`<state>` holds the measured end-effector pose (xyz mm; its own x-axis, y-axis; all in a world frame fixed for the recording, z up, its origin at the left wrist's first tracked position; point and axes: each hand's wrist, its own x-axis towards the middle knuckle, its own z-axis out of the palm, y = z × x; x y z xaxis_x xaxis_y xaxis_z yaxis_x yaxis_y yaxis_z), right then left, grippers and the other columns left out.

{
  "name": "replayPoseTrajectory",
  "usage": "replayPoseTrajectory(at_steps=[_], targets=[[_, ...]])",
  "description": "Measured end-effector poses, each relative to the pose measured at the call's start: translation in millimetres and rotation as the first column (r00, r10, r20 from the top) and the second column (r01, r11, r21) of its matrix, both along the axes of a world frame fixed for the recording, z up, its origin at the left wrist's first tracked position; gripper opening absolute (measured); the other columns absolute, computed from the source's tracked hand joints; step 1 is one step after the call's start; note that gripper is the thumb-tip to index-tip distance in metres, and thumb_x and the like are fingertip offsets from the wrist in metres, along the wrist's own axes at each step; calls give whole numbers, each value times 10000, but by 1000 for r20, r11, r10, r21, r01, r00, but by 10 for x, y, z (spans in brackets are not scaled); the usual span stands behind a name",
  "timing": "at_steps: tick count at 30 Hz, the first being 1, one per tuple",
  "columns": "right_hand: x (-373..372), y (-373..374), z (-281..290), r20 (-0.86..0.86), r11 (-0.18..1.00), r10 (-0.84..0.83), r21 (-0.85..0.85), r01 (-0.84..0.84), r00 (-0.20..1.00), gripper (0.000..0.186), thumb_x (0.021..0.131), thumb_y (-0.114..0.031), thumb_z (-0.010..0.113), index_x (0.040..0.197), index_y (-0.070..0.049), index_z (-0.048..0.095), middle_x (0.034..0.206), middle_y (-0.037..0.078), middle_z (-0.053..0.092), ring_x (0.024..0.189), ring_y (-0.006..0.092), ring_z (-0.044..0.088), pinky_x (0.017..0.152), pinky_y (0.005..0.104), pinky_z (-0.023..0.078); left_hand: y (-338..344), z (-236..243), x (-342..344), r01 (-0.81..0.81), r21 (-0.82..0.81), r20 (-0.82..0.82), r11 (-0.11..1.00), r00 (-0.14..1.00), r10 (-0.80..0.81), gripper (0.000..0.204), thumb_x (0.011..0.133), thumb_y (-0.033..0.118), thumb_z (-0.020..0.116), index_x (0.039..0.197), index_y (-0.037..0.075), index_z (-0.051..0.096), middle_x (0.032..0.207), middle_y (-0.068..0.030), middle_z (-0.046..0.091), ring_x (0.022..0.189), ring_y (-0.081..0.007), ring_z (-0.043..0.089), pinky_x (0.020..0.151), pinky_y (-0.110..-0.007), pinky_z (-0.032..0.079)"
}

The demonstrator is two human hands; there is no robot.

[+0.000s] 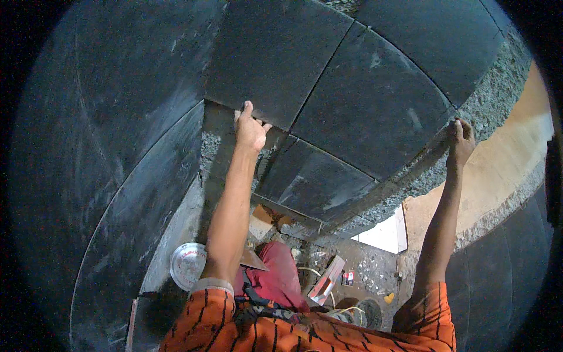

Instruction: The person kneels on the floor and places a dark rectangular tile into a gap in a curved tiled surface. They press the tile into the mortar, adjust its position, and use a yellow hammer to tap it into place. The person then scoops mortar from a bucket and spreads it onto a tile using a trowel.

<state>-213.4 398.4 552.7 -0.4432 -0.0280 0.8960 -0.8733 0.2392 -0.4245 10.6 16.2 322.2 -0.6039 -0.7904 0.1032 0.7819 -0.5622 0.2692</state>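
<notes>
Large dark tiles lie ahead of me in rows with thin joints. My left hand [251, 129] is closed on the near edge of a dark tile [270, 53], thumb on its face and fingers curled at the edge. Below that edge, rough bare mortar shows in a gap. My right hand [461, 141] is pinched at the outer corner of the neighbouring tile [375, 100]; whatever lies between those fingertips, if anything, is too small to make out. Nearer to me, a lower dark tile [316, 179] borders these two.
A rough cement edge [492, 91] runs along the right, beside a tan surface [498, 158]. Below are a round whitish lid [189, 264], a brown flat piece [253, 260], a red-and-grey long tool [327, 280], a small red-and-white packet [348, 277] and a pale cable.
</notes>
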Motion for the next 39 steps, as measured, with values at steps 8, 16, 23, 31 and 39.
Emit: replayPoseTrajectory(at_steps=[8,16,23,31,39], targets=[[-106,-155,-104,-129,993,-1,-119,-14,992,198,846,-198,627,938,-22,628,909,59,634,828,151,579,757,274,461,-47,-52,-31,-9,-44,-46,999,999,7,635,913,274,504,1385,108,115,1396,-168,281,1265,-350,329,998,-617,215],[-45,-257,-149,-193,988,-49,-153,19,980,188,871,-163,578,967,-6,613,923,61,626,826,134,585,746,254,463,-111,-129,-49,19,-150,-74,988,997,-30,887,861,333,587,1401,156,-94,1444,-166,195,1304,-380,256,1025,-651,94],[-63,-293,-174,-193,973,-77,-227,31,978,185,835,-164,619,938,-10,630,913,74,640,822,159,591,758,279,471,-69,-74,-78,-15,-34,-29,999,999,14,620,914,285,501,1377,112,127,1382,-167,297,1260,-345,333,989,-620,232],[-160,-294,-171,-323,956,-268,-203,211,908,171,857,-136,585,949,4,620,895,72,635,810,145,594,733,257,471,-140,-141,-102,-15,-101,-75,995,997,7,630,915,285,500,1374,91,116,1388,-177,284,1263,-349,327,995,-621,218],[85,-459,-206,-183,935,-219,-322,152,958,195,805,-189,628,896,-17,640,867,84,658,776,187,609,730,296,481,-54,-55,-28,13,-54,-26,998,1000,-15,591,923,261,488,1359,84,130,1384,-177,286,1268,-346,319,1011,-609,223]])
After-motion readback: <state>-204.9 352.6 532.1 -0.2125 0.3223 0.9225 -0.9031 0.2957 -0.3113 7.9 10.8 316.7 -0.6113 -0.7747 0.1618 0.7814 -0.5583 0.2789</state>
